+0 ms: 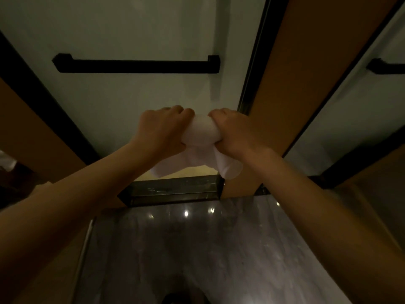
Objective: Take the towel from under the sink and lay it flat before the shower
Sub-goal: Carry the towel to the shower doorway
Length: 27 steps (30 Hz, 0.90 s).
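Observation:
A white towel (200, 137) is bunched up in the air in front of me, at arm's length. My left hand (163, 130) grips its left end and my right hand (236, 132) grips its right end, knuckles almost meeting over the cloth. Loose folds of the towel hang down below both hands. Behind it stands the frosted glass shower door (131, 29) with a black horizontal handle bar (135, 66). The dark stone threshold (175, 190) of the shower lies below the towel.
Grey glossy marble floor (197, 249) stretches from the threshold toward me. Tan wall panels (295, 84) and black frames flank the door. A second glass door with a black handle (383, 66) is at the right. A dim room corner shows at far left.

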### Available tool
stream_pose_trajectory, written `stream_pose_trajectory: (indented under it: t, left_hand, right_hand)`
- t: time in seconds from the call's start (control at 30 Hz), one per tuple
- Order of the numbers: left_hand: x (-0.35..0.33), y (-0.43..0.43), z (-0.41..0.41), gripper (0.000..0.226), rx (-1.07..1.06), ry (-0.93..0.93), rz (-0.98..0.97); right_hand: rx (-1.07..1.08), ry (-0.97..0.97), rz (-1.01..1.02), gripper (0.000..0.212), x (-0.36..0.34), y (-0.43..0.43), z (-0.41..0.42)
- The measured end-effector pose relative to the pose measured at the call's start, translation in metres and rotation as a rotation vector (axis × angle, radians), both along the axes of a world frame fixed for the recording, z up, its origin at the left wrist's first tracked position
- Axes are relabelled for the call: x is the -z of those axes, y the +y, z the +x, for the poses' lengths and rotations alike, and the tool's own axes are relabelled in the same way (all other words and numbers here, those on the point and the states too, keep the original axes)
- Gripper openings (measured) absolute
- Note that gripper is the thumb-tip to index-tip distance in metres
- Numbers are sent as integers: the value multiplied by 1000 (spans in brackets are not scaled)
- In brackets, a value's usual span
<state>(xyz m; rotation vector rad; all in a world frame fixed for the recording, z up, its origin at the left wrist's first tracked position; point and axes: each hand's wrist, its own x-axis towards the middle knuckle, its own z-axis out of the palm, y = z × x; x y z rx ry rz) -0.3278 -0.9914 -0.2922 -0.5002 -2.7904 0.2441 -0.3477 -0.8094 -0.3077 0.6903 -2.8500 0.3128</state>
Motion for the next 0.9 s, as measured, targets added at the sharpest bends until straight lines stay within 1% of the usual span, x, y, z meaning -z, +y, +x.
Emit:
stream_pose_trajectory:
  t: [0.2,0.43,0.6,0.9]
  left_hand:
    - [34,-18,-28,56,-21,-81,7]
    - [92,-30,-47,54,-53,-100,48]
    - [151,-37,-58,56,-73,-115,29]
    - [277,-45,-72,59,-90,-178,62]
  right_hand:
    - [14,-93,38,43,32,-20,-25]
    - [-22,-101,46,40,84,-30,-48]
    - [-41,-88,61,39,145,-35,-59]
    - [-76,-117,88,37,270,-44,-76]
